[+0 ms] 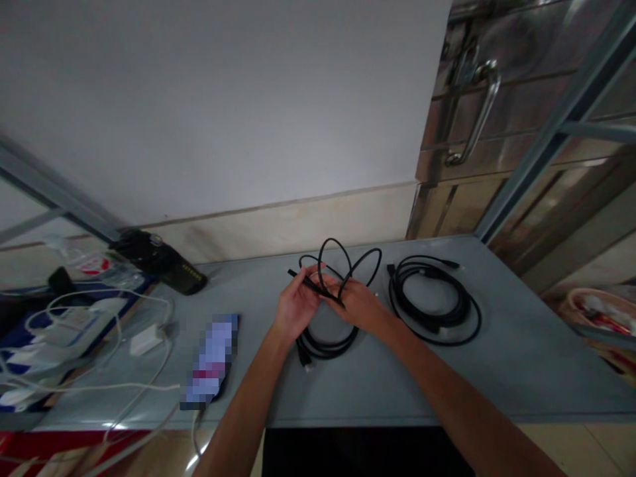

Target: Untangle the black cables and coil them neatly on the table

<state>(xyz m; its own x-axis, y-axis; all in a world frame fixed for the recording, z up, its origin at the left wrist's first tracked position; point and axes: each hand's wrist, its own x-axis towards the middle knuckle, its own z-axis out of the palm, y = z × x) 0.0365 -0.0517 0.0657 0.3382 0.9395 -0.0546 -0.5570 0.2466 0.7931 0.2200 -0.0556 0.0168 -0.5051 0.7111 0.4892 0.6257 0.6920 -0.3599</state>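
Both hands hold a black cable (349,271) above the middle of the grey table (387,391). My left hand (297,301) is closed on the cable near one end, its fingers pointing up and right. My right hand (358,301) grips the same cable a little to the right, fingers bent round it. Several loose loops rise above and behind the hands. Below them a coiled part (328,348) lies on the table, with a connector (304,356) at its lower left. A second coiled black cable (462,301) rests on the table to the right.
A phone (212,361) with a white cable plugged in lies at the left. Beyond it are a white adapter (146,340), power strips (74,324) with tangled white cables, a black bottle (161,262) and a clear plastic bottle (106,266). Metal posts rise at both table sides.
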